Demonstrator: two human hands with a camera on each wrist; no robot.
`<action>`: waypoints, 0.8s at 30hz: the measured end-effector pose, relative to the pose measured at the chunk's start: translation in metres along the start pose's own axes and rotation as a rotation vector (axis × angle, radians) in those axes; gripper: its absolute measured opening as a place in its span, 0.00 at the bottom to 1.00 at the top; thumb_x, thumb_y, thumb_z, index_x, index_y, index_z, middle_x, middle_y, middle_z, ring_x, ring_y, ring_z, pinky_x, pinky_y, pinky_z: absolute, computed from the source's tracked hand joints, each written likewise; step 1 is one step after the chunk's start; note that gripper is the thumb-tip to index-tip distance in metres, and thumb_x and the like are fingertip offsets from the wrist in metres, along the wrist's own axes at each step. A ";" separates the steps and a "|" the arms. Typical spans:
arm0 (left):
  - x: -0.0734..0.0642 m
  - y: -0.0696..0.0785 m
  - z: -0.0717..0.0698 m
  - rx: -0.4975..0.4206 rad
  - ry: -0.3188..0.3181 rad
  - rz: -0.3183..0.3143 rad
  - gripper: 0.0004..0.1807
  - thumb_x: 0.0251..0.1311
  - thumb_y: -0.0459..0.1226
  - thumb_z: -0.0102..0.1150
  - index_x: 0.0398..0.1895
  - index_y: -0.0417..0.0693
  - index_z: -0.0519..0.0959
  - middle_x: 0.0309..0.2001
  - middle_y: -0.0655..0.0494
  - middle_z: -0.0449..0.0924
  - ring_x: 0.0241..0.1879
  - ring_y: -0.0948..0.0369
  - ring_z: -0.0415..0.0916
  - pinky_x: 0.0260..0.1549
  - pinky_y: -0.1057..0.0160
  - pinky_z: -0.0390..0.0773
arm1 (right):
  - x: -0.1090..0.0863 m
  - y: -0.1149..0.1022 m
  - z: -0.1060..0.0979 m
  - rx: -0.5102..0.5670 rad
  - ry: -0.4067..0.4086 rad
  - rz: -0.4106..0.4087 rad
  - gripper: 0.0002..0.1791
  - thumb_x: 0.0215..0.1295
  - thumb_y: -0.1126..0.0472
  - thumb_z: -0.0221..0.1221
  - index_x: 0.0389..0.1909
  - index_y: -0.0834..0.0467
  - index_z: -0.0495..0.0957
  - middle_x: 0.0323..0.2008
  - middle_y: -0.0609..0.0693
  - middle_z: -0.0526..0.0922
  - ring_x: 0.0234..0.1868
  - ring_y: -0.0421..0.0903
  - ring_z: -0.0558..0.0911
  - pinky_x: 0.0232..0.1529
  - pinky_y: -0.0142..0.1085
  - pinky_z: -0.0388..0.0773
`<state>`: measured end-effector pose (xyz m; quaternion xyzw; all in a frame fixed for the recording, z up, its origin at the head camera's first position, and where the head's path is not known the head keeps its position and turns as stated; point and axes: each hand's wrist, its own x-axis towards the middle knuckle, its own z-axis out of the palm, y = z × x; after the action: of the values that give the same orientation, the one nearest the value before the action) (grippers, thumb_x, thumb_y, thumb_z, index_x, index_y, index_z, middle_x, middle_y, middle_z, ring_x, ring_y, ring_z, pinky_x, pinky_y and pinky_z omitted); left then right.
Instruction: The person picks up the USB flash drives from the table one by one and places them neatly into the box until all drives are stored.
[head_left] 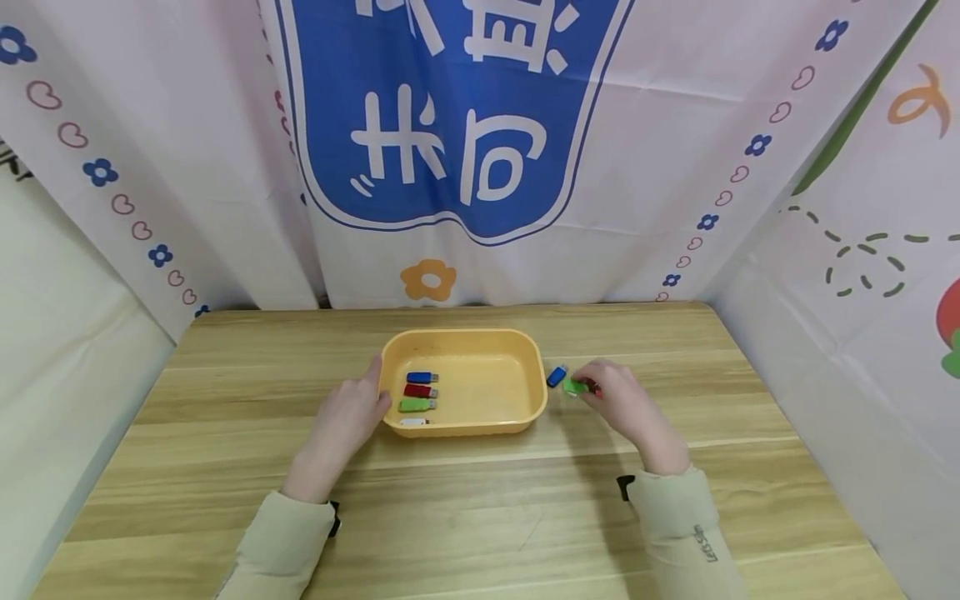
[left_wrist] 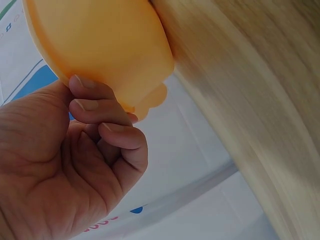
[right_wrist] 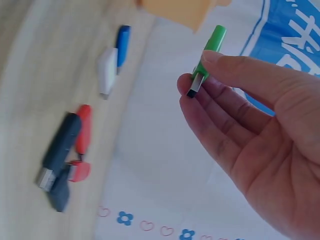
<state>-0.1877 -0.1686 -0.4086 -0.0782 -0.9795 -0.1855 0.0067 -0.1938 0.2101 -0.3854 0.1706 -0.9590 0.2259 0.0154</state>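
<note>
while left fingers (left_wrist: 126, 137) grip the tray (head_left: 487, 379), right fingers (right_wrist: 212, 131) pinch a green usb stick (right_wrist: 216, 39).

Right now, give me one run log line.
Left hand: grips yellow tray | right hand: pinches green USB stick, right of tray | in tray: blue stick, red stick, second green stick, white stick

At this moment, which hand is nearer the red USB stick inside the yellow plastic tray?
Left hand, gripping the tray beside the red stick; the right hand is past the tray's opposite end.
</note>
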 end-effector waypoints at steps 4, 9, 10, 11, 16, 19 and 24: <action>-0.001 -0.001 0.001 0.001 0.013 0.009 0.33 0.66 0.34 0.53 0.71 0.28 0.60 0.14 0.54 0.65 0.12 0.61 0.62 0.12 0.66 0.60 | 0.003 -0.007 -0.008 0.008 -0.007 -0.008 0.11 0.59 0.74 0.65 0.44 0.66 0.85 0.43 0.60 0.85 0.42 0.52 0.85 0.42 0.42 0.85; -0.001 -0.001 0.002 0.005 0.023 0.020 0.33 0.66 0.34 0.53 0.71 0.28 0.60 0.14 0.54 0.66 0.12 0.61 0.62 0.12 0.66 0.60 | 0.008 -0.016 -0.016 0.012 -0.003 -0.055 0.11 0.60 0.72 0.64 0.45 0.66 0.85 0.43 0.58 0.85 0.40 0.49 0.84 0.41 0.40 0.84; -0.001 -0.001 0.002 0.009 0.026 0.024 0.33 0.66 0.34 0.53 0.71 0.27 0.60 0.14 0.54 0.66 0.12 0.61 0.62 0.12 0.66 0.60 | 0.010 -0.018 -0.017 0.010 0.000 -0.069 0.11 0.60 0.72 0.65 0.44 0.66 0.85 0.42 0.58 0.85 0.40 0.48 0.83 0.41 0.40 0.84; -0.001 -0.001 0.002 0.012 0.030 0.027 0.33 0.66 0.34 0.53 0.71 0.27 0.60 0.14 0.54 0.65 0.13 0.61 0.62 0.13 0.65 0.60 | 0.012 -0.021 -0.018 0.009 -0.001 -0.081 0.10 0.61 0.72 0.65 0.44 0.66 0.85 0.42 0.58 0.85 0.39 0.48 0.83 0.41 0.40 0.83; -0.002 -0.001 0.002 0.018 0.047 0.039 0.32 0.65 0.34 0.54 0.70 0.27 0.62 0.13 0.55 0.64 0.12 0.62 0.60 0.11 0.67 0.58 | 0.021 -0.036 -0.021 -0.023 -0.022 -0.118 0.10 0.62 0.70 0.65 0.44 0.64 0.86 0.42 0.56 0.85 0.38 0.46 0.82 0.41 0.39 0.83; -0.002 -0.001 0.002 0.011 0.048 0.043 0.32 0.65 0.33 0.54 0.70 0.27 0.62 0.13 0.56 0.64 0.11 0.62 0.60 0.10 0.68 0.57 | 0.027 -0.044 -0.020 -0.034 -0.035 -0.125 0.10 0.62 0.69 0.65 0.44 0.62 0.86 0.43 0.56 0.85 0.39 0.46 0.83 0.41 0.38 0.83; -0.003 0.000 0.002 0.006 0.051 0.049 0.32 0.66 0.33 0.54 0.70 0.26 0.61 0.12 0.56 0.63 0.11 0.63 0.59 0.10 0.69 0.56 | 0.032 -0.055 -0.016 -0.045 -0.034 -0.162 0.10 0.61 0.69 0.66 0.43 0.62 0.87 0.44 0.56 0.85 0.38 0.46 0.84 0.39 0.35 0.83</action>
<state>-0.1850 -0.1685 -0.4110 -0.0972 -0.9773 -0.1845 0.0361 -0.2063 0.1611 -0.3442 0.2512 -0.9470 0.1993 0.0212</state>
